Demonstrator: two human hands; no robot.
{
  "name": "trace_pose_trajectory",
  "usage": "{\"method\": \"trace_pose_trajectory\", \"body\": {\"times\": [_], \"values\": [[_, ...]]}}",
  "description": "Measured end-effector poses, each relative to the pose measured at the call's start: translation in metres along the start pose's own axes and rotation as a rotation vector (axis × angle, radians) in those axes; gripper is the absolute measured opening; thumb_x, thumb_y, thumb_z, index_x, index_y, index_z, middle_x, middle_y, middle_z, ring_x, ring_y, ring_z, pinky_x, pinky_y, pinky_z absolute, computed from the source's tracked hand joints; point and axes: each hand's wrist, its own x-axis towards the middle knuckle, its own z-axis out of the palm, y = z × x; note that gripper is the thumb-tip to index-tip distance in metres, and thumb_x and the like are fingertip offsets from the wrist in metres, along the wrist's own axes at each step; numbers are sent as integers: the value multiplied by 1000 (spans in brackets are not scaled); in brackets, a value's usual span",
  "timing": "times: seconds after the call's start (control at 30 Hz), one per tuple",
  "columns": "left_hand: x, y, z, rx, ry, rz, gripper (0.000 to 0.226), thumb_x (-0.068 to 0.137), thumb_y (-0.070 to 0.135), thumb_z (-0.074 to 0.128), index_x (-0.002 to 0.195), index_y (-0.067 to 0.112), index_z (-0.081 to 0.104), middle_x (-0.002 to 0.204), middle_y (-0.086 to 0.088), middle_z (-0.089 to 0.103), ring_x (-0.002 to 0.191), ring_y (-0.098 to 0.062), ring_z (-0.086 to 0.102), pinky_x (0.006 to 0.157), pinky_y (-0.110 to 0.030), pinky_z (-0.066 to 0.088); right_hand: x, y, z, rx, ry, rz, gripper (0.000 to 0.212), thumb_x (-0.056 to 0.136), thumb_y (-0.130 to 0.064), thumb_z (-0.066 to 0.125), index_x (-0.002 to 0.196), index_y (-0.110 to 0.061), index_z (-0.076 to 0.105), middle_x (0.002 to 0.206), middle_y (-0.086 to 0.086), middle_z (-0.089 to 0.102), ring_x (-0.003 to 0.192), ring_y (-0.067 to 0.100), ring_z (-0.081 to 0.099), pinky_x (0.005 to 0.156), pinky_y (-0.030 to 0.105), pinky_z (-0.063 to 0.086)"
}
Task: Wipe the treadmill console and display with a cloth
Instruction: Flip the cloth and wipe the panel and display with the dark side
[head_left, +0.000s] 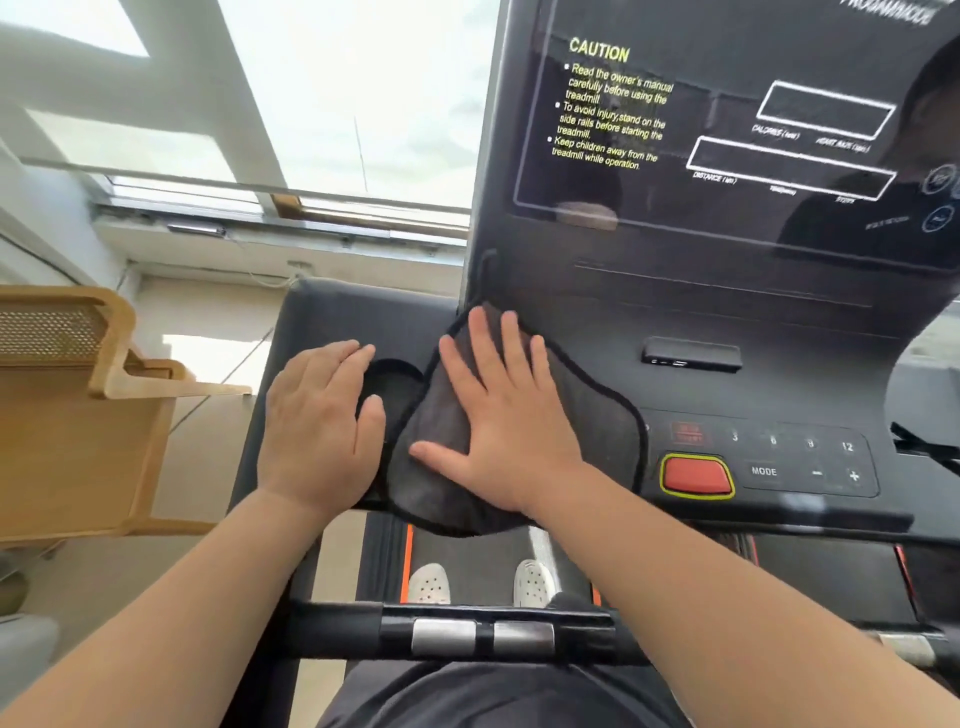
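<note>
Flat beneath right hand (501, 415), plush grey cloth (582, 415) (black-edged).

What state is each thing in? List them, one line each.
cloth, spread flat on the console, front edge hanging over.
right hand, flat, fingers straight, pressing the cloth.
left hand, flat on the console, holding nothing.
display, dark, no readings lit.
red button, uncovered, untouched.
cup holder, between the hands, nothing seen inside.
</note>
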Motion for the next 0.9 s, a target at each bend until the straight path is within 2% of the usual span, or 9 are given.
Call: {"method": "trace_pose_trajectory", "body": {"times": [0.1,0.17,0.27,0.37,0.47,0.57,0.67,0.77,0.9], "values": [[0,1,-2,16,-19,-3,56,94,35,34,136,7,58,137,-13,59,128,-31,50,111,-51,36,-7,-4,2,12,-16,-107,94,92,-79,35,166,-27,10,174,0,-11,158,27,-19,128,55,-3],[3,1,-3,12,-14,-18,56,94,36,34,136,8,59,137,-12,60,128,-31,51,111,-51,37,-24,3,7,9,-2,-165,91,92,-77,38,166,-28,15,174,0,-2,160,27,-9,129,52,-1],[5,4,-3,-20,-1,-66,55,93,35,34,135,10,60,135,-9,62,126,-30,51,110,-50,37,-61,32,18,-45,31,-127,89,93,-76,39,164,-27,19,174,4,8,161,27,3,127,52,7],[5,5,-3,-3,-7,-51,56,93,36,33,135,10,60,135,-9,61,127,-31,52,109,-50,37,-73,69,15,-53,21,-9,96,91,-85,28,165,-26,14,174,5,1,161,27,-3,127,54,11],[5,5,-3,32,-30,-48,56,93,36,35,137,11,58,136,-9,60,127,-31,51,109,-50,36,-50,78,3,-43,21,85,101,89,-88,16,166,-23,7,173,7,-11,159,32,-12,128,57,4],[5,6,-4,34,-42,-51,56,93,36,34,138,11,56,136,-8,60,127,-30,50,109,-49,35,-20,55,-3,-36,60,120,101,90,-85,22,166,-21,2,172,11,-17,157,37,-20,127,57,-6],[4,6,-5,-3,-32,-66,57,94,38,32,138,12,57,135,-7,60,126,-28,50,110,-48,35,2,35,-5,-59,29,-68,98,93,-82,26,166,-23,-2,171,5,-22,155,32,-27,127,57,-9],[3,5,-6,-33,1,-61,54,93,36,35,136,12,58,134,-7,61,125,-28,51,108,-46,35,18,39,-13,-89,27,-243,96,94,-81,26,166,-24,-3,171,-1,-21,156,24,-28,126,50,-15],[8,16,-6,-134,86,1,47,92,30,40,126,10,65,127,-7,64,121,-28,55,106,-46,39,41,50,-22,-244,154,-276,97,96,-80,24,165,-17,-3,171,1,-15,158,23,-20,127,47,-14]]}}
